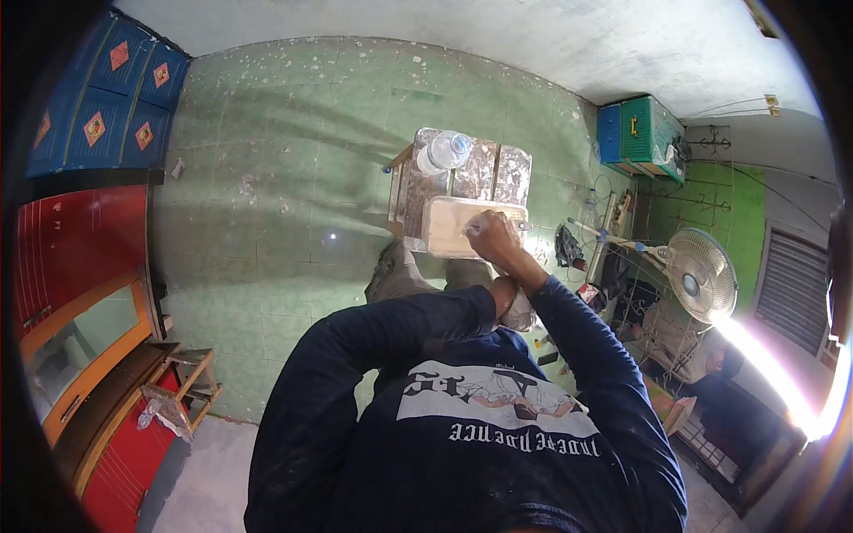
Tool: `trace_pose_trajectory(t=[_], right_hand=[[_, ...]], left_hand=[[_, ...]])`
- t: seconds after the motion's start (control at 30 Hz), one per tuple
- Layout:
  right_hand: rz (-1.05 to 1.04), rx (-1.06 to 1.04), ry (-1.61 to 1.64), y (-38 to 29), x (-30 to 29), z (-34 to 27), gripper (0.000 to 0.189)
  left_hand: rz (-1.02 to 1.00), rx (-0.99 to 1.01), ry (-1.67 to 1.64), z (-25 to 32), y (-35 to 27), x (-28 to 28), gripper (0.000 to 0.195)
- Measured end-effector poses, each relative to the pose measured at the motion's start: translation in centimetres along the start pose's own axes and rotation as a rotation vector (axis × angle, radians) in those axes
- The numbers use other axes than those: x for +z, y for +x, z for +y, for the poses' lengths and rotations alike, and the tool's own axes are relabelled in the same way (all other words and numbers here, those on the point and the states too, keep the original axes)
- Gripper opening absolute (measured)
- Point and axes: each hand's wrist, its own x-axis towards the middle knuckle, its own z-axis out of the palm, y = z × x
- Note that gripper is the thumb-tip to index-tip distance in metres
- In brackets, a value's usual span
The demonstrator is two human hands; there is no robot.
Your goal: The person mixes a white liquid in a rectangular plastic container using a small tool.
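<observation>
A rectangular plastic tub point(443, 230) of pale cream material stands at the near side of a paint-spattered wooden stool point(513, 173). My right hand point(492, 234) is over the tub, its fingers curled down near the pale surface; whether they hold anything cannot be seen. Under my right forearm lies my left hand point(504, 293), mostly hidden, close to my knee and some pale material point(520, 314); its fingers are not visible. A clear plastic bottle point(445, 152) stands on the stool's far left part, beyond the tub.
Green floor tiles point(280, 233) with white spatters surround the stool. At the right are a black plastic bag point(568, 246), a standing fan point(700, 276) and a green-and-blue cabinet point(643, 136). A red cabinet point(86, 246) and a small wooden frame point(183, 386) are at the left.
</observation>
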Motion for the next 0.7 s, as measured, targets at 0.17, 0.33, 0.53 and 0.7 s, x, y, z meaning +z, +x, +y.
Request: trace_pose_trajectory(t=[0.17,0.33,0.53,0.7], right_hand=[[-0.074,0.108,0.124,0.2,-1.3,-1.2,0.019],[0.022,-0.021,0.131,-0.2,-0.1,0.2,0.019],[0.054,-0.027,-0.105,-0.7,0.3,0.7,0.016],[-0.103,-0.004,-0.254,-1.0,-1.4,-1.5,0.014]], left_hand=[[-0.021,0.067,0.112,-1.9,1.2,-0.1,0.033],[-0.069,0.107,0.129,-2.1,1.4,-0.3,0.031],[-0.040,0.187,0.116,-3.3,1.9,0.0,0.030],[0.039,0.363,0.186,-6.0,3.4,0.6,0.027]])
